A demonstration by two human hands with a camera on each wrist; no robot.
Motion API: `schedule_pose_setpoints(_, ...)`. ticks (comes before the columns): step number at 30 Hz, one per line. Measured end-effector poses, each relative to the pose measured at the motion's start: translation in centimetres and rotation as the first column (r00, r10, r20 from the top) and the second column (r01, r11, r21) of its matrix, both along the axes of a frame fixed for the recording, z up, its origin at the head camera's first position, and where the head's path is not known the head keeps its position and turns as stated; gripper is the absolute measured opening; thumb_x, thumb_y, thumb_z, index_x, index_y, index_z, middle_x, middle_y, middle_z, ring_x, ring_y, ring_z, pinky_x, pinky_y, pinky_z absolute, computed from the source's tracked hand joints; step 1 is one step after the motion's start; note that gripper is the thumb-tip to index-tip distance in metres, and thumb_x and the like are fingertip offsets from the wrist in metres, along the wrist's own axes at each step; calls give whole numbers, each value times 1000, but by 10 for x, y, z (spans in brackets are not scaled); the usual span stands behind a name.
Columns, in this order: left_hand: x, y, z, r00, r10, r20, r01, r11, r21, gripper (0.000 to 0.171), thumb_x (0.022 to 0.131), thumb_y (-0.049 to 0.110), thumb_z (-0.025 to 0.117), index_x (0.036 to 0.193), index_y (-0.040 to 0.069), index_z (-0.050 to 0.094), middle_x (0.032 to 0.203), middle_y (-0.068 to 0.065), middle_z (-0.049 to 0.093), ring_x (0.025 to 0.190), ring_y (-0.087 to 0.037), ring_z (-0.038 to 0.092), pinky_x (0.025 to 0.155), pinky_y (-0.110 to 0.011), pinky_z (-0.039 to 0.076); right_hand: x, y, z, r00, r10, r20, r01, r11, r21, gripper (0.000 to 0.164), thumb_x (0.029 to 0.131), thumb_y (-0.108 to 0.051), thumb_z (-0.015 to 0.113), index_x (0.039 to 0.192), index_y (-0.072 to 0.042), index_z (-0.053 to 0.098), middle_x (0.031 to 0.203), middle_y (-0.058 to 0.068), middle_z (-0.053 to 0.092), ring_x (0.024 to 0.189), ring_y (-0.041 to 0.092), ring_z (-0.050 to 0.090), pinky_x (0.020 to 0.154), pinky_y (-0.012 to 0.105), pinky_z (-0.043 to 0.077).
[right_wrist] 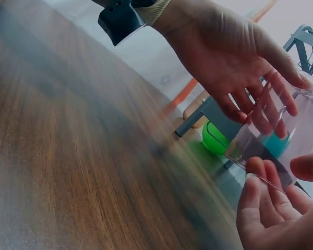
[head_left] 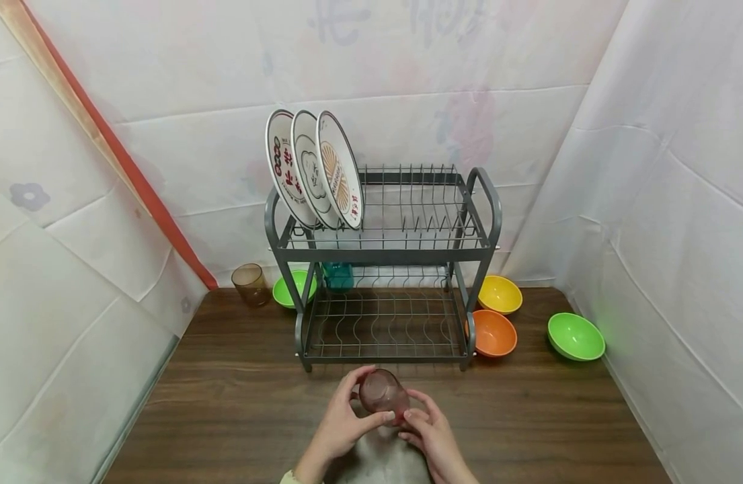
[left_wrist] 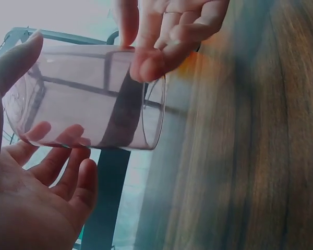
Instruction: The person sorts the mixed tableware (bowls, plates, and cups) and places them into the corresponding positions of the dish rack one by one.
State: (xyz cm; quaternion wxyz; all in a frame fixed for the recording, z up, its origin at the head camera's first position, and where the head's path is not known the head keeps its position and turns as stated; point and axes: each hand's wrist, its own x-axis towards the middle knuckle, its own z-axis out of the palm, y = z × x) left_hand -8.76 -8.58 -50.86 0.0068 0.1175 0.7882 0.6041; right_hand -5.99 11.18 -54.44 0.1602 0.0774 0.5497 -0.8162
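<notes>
A see-through pinkish-purple cup (head_left: 383,392) is held up over the table, lying on its side between both hands near the front of the rack. My left hand (head_left: 342,418) grips its base end, thumb on one side and fingers on the other. At the rim end my right hand (head_left: 430,430) pinches the cup's edge between thumb and fingers. The left wrist view shows the cup (left_wrist: 88,99) sideways, its open mouth turned toward the right hand (left_wrist: 177,31). Through the clear wall in the right wrist view, the fingers of the left hand (right_wrist: 229,62) show.
Behind the hands stands a grey two-tier dish rack (head_left: 383,256) with three plates (head_left: 341,171) upright at its upper left. A teal cup (head_left: 338,277) is at the lower tier's back left. Left are a brown cup (head_left: 251,285) and green bowl (head_left: 294,289); right, yellow (head_left: 500,294), orange (head_left: 494,333) and green bowls (head_left: 575,336).
</notes>
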Motion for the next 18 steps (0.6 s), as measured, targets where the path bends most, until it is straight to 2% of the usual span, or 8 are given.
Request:
schedule_pose_setpoints(7, -4, 1, 1, 996, -14, -86, 10, 999, -54, 74, 71, 30, 92, 135, 31, 55, 116, 11, 59, 107, -12, 52, 87, -33, 46, 0, -3, -3, 996, 85, -19, -84, 995, 55, 58, 98, -14, 62, 145, 5, 34, 100, 6, 70, 96, 22, 67, 79, 34, 55)
schedule_pose_setpoints(11, -5, 2, 2, 993, -29, -118, 20, 997, -78, 72, 72, 35, 90, 135, 31, 55, 116, 12, 59, 106, -12, 52, 87, -33, 46, 0, -3, -5, 994, 107, -20, -106, 992, 71, 58, 99, -14, 61, 145, 6, 32, 101, 8, 71, 93, 22, 68, 77, 33, 55)
schedule_pose_setpoints(12, -5, 3, 2, 992, -28, -121, 20, 997, -71, 72, 72, 33, 91, 135, 30, 56, 116, 12, 59, 106, -12, 53, 87, -33, 46, -1, -3, -6, 994, 111, -22, -109, 991, 76, 58, 99, -14, 60, 145, 6, 32, 101, 9, 71, 93, 22, 68, 77, 33, 55)
schedule_pose_setpoints(14, -3, 5, 13, 993, -25, -112, 17, 997, -71, 72, 70, 28, 92, 134, 26, 58, 115, 10, 60, 104, -12, 53, 86, -32, 46, -1, -2, -8, 993, 117, -21, -115, 990, 85, 56, 99, -13, 59, 145, 6, 33, 101, 10, 71, 93, 22, 68, 78, 34, 54)
schedule_pose_setpoints(18, -7, 5, 17, 994, -34, -103, 25, 996, -90, 73, 68, 22, 93, 132, 22, 59, 115, 9, 60, 103, -12, 53, 85, -32, 46, -3, 0, -9, 992, 126, -28, -122, 987, 101, 53, 100, -11, 58, 144, 6, 36, 103, 11, 71, 93, 21, 68, 79, 34, 54)
